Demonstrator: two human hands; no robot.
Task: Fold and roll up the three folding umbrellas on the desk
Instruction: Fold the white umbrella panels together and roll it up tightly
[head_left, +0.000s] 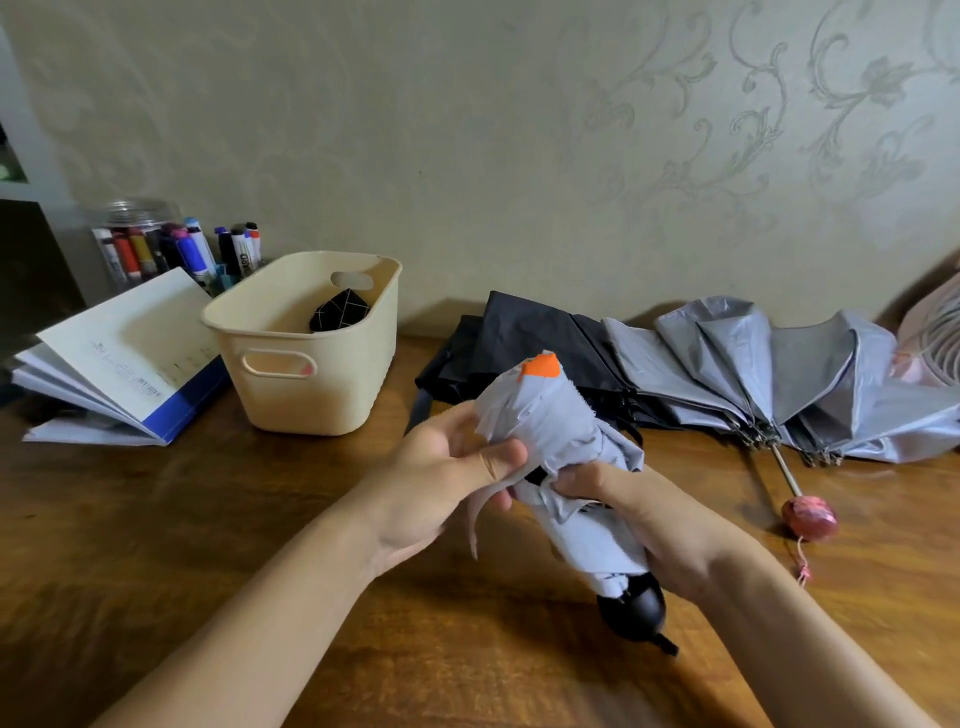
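Observation:
A light grey folding umbrella (558, 426) with an orange tip and a black handle is held tilted over the wooden desk (208, 519). My right hand (644, 525) grips its lower body just above the handle. My left hand (447, 483) pinches a fold of its fabric and the closing strap between thumb and fingers. Behind it lies a black umbrella (524, 348), collapsed but loose. To the right a grey umbrella (779, 374) lies half spread, its shaft ending in a pink handle (810, 519).
A cream plastic basket (291, 374) with a dark patterned item inside stands at the back left. Left of it lies an open booklet (119, 358), with a jar of markers (156, 244) behind. A pink fan (935, 338) sits at the right edge.

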